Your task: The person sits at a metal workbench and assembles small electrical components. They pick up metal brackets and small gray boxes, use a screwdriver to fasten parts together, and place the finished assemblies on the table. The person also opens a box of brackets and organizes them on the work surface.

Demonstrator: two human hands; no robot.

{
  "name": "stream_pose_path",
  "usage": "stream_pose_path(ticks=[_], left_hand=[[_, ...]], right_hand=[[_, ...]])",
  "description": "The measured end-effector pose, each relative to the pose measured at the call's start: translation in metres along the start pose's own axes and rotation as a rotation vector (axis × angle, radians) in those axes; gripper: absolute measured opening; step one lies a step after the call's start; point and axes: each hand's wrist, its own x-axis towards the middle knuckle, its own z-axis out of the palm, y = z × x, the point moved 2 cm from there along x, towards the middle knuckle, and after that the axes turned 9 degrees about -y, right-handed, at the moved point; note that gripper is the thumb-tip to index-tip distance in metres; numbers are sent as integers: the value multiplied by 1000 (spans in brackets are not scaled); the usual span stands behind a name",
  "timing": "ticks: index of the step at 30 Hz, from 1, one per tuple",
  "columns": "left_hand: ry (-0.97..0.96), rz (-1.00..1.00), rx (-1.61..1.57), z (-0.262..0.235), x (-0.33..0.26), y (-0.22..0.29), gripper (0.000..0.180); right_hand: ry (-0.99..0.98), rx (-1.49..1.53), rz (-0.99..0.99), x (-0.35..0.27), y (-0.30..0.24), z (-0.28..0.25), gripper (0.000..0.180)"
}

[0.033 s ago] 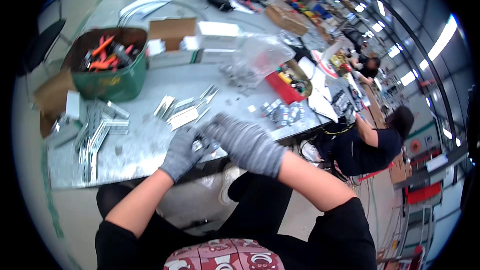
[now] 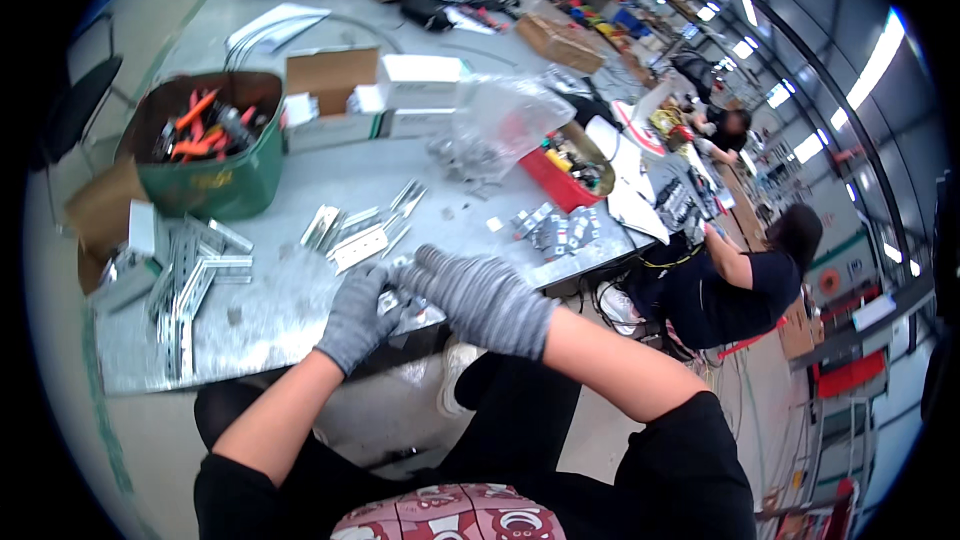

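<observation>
At the table's near edge, my gloved left hand [image 2: 357, 318] and gloved right hand [image 2: 482, 302] meet with curled fingers. My right fingers reach over toward the left fingertips, and whatever they pinch is hidden. Small shiny grey pieces [image 2: 418, 314] show just under and between the hands; their kind is unclear. Beyond my fingers lies a loose group of cut metal rails [image 2: 361, 247], slotted and silvery. To the right, several small grey parts with pale faces [image 2: 558, 230] lie scattered on the metal table [image 2: 290, 315].
Bent slotted rails [image 2: 193, 290] are piled at the left, beside an opened carton [image 2: 145, 230]. Behind them stands a green bin [image 2: 215, 185] of orange-handled tools. White boxes [image 2: 420, 90], a clear plastic bag [image 2: 505, 125] and a red tray [image 2: 553, 180] stand farther back. A co-worker [image 2: 740, 275] sits at right.
The view has shifted slightly, and the table things sit a little farther left in it. My hands stay together at the table edge in nearly the same pose.
</observation>
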Motion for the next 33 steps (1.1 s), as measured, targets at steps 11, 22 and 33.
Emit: stream_pose_path(ticks=[11,22,33], left_hand=[[-53,-46,63,1,-5,-4,38],[-151,-118,87,-9,-5,5,41],[25,90,-13,1,-3,-2,29]], right_hand=[[32,-71,186,0,4,11,36],[33,-127,171,7,12,13,28],[-59,-518,-341,18,-2,-13,23]])
